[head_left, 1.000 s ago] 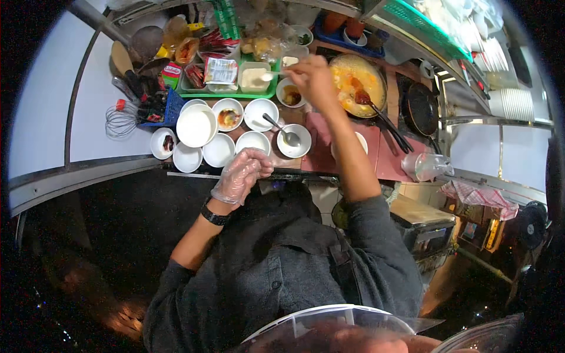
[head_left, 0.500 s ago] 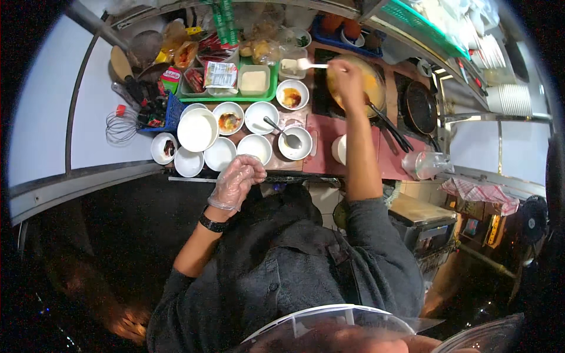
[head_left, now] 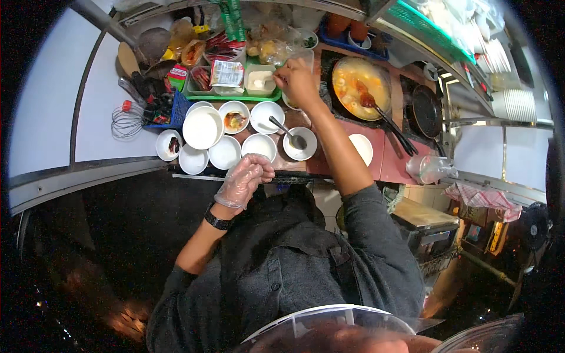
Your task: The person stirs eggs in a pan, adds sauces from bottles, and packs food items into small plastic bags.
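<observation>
In my bare right hand (head_left: 297, 82) is a small white spoon (head_left: 259, 86), gripped by its handle. Its end dips into a clear square tub (head_left: 268, 69) of white powder on a green tray (head_left: 272, 97). Under my right wrist, a white bowl is mostly hidden. My left hand (head_left: 247, 178), in a clear plastic glove, is curled closed at the counter's front edge, with nothing visible in it. Just beyond it stand several white bowls (head_left: 225, 153); one (head_left: 234, 117) contains reddish-brown sauce, another (head_left: 299, 144) a metal spoon (head_left: 296, 141).
On the right, a pan (head_left: 360, 88) of yellow-orange soup holds a black-handled ladle (head_left: 385, 122) with red paste. Beyond it sits an empty dark pan (head_left: 420, 107). A clear jug (head_left: 426, 169) stands near the front edge. A blue basket (head_left: 170, 115) and whisk (head_left: 126, 120) are at left.
My right hand has moved left from above the soup pan to the powder tub, carrying the white spoon. My left hand stays closed, nearly in place.
</observation>
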Demonstrator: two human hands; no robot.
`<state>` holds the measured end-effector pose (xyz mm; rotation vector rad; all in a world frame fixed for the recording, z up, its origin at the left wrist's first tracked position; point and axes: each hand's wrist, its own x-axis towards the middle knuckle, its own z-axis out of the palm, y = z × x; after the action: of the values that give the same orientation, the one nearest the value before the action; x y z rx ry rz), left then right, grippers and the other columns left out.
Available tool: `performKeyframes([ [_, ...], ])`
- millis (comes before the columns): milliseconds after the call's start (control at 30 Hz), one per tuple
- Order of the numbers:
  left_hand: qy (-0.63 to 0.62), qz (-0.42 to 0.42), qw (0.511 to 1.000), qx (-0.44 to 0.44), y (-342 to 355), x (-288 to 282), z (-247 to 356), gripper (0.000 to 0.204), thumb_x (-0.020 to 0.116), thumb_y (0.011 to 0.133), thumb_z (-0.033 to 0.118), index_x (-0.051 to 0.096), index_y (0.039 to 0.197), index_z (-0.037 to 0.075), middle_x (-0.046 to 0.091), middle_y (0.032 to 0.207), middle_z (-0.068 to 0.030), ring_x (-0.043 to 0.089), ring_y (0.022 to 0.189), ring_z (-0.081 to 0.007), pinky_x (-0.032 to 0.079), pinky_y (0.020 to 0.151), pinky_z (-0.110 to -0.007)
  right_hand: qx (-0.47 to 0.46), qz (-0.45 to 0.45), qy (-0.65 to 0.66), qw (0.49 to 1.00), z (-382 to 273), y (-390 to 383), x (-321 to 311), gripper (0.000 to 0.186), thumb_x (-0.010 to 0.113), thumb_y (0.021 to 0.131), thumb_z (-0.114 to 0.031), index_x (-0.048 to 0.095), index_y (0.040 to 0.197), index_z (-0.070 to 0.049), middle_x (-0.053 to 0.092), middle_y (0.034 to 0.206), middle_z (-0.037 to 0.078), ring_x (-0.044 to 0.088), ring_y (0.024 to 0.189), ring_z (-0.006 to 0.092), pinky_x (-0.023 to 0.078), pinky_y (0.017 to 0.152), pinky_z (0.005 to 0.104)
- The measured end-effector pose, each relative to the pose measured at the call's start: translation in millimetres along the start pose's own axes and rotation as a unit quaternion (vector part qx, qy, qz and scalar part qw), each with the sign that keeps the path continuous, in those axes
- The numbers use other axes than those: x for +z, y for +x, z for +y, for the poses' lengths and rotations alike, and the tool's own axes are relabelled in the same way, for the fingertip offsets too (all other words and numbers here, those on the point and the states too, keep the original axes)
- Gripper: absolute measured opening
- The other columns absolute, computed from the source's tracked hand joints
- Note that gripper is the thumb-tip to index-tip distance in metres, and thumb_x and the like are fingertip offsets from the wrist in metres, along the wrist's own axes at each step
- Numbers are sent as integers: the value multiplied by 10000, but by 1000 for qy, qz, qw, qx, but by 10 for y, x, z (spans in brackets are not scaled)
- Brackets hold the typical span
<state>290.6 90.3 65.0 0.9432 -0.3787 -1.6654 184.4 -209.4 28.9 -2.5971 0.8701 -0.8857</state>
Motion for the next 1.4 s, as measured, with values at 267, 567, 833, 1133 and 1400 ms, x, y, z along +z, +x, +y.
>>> performKeyframes([
  [267,3,30,1000,8,-81,-156,-101,241,571,1026,224,585,1180,38,654,1073,-93,645,1002,-196,525,921,-352,181,53,143,972,178,-27,-173,267,686,834,-294,791,908,-60,738,903,199,717,821,351,555,766,423],
  [567,12,11,1000,-1,90,-59,-58,237,571,1025,219,587,1185,45,658,1068,-86,649,998,-189,523,922,-347,297,210,-189,912,914,-652,-1583,132,770,776,-150,803,844,-42,742,864,194,716,841,341,548,780,448],
  [833,14,6,1000,-10,86,27,-100,219,559,1029,195,584,1184,43,653,1079,-88,646,998,-182,522,923,-340,28,61,19,998,-111,-46,-799,113,805,775,-151,790,854,-72,709,869,119,623,881,326,488,857,430],
  [1133,8,42,999,15,-88,-125,-100,234,584,1024,214,589,1183,42,659,1068,-86,649,999,-187,527,920,-347,21,-21,54,998,199,35,-137,197,725,812,-203,780,909,-42,714,920,174,633,913,376,498,871,469],
  [1400,9,23,1000,13,-33,-131,-164,230,581,1029,217,591,1185,49,662,1071,-86,651,1004,-196,524,923,-347,304,145,107,935,459,-342,-1192,171,726,837,-183,788,872,-27,752,937,201,704,925,347,544,819,455],
])
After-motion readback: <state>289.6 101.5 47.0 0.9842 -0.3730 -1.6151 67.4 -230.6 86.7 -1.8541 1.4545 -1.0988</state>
